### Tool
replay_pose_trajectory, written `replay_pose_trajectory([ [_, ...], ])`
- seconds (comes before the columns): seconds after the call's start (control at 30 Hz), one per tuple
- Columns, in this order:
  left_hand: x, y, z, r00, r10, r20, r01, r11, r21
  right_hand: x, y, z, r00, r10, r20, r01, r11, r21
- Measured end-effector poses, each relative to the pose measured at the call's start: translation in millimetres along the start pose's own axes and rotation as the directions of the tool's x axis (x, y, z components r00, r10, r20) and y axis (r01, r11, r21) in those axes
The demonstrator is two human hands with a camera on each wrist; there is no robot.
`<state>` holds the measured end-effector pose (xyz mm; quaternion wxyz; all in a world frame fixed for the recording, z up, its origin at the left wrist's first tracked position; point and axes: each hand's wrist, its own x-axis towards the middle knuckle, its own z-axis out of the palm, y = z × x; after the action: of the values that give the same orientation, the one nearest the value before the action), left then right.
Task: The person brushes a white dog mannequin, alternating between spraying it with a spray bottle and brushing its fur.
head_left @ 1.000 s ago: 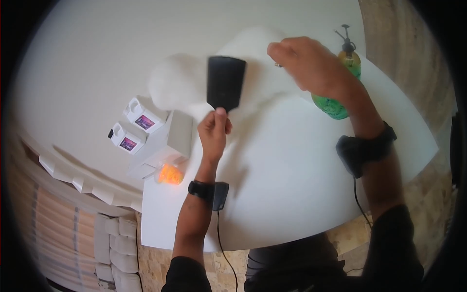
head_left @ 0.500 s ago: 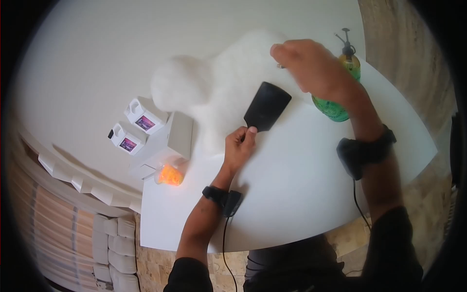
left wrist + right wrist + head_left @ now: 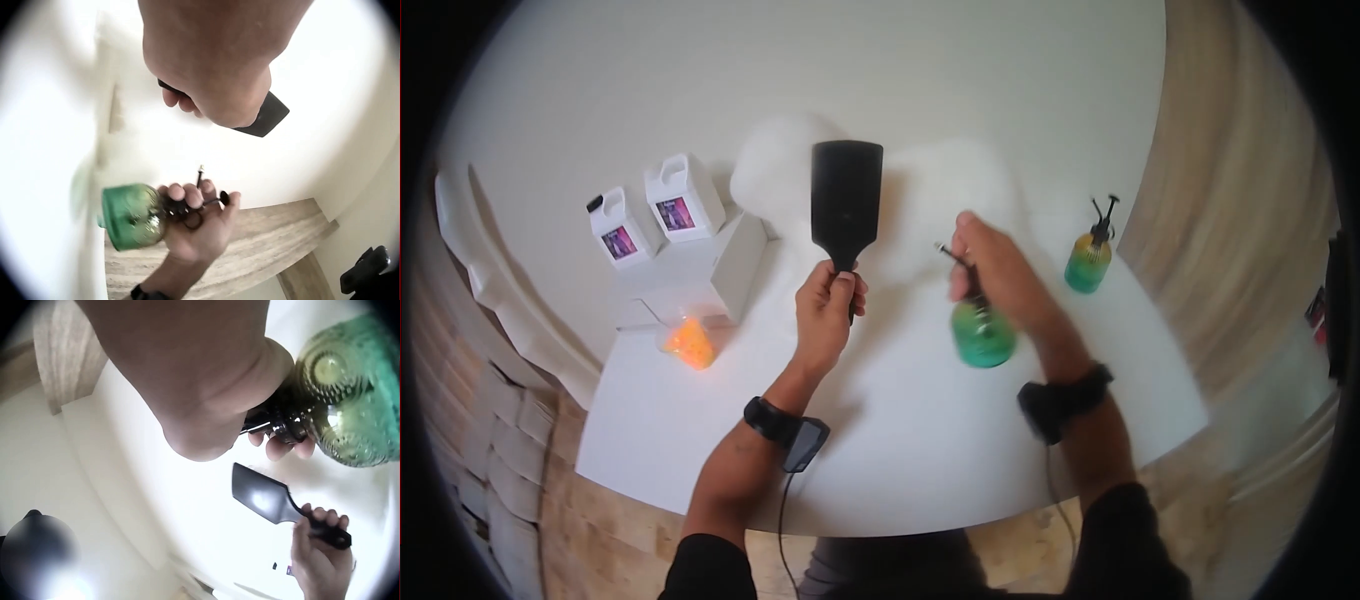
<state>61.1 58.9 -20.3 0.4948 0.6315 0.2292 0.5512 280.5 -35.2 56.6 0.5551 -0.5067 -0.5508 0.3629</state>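
Observation:
My left hand (image 3: 828, 308) grips the handle of a black paddle brush (image 3: 847, 195), its flat back facing up in the head view and its bristles hidden. Fingers of my right hand (image 3: 1000, 270) wrap the black neck of a green glass spray bottle (image 3: 982, 338). In the left wrist view the bottle's pump knob (image 3: 224, 198) sticks out by the right thumb. Behind both hands is a fluffy white shape (image 3: 772, 170), with a rounded lump at left and a wider mass at right; the brush overlaps it in the head view.
A second yellow-green spray bottle (image 3: 1088, 265) stands at the table's right. On the left, two white jugs (image 3: 685, 200) with purple labels sit on a white box (image 3: 735, 265). A clear cup (image 3: 690, 343) with glowing orange contents stands in front. Cables hang from both wrist cameras.
The head view has turned. My brush swung right and tilted, then came back left and upright. My right hand, holding the spray bottle, has moved left and nearer me, away from the second bottle.

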Motion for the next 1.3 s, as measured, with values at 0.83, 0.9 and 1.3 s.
replay_pose_trajectory([
  [0.83,-17.1,30.0,19.2,0.996,-0.006,0.085,0.013,0.997,-0.078,-6.0,64.9,76.7,0.989,-0.034,0.141,0.007,0.982,0.187],
  [0.9,-19.0,33.4,20.8,0.996,0.026,0.083,-0.019,0.995,-0.094,-7.5,58.3,72.8,0.984,-0.008,0.179,-0.025,0.983,0.183],
  [1.3,-38.5,63.7,37.7,0.97,0.236,0.06,-0.243,0.958,0.154,-28.7,-18.0,48.9,0.973,-0.229,0.029,0.23,0.969,-0.093],
])
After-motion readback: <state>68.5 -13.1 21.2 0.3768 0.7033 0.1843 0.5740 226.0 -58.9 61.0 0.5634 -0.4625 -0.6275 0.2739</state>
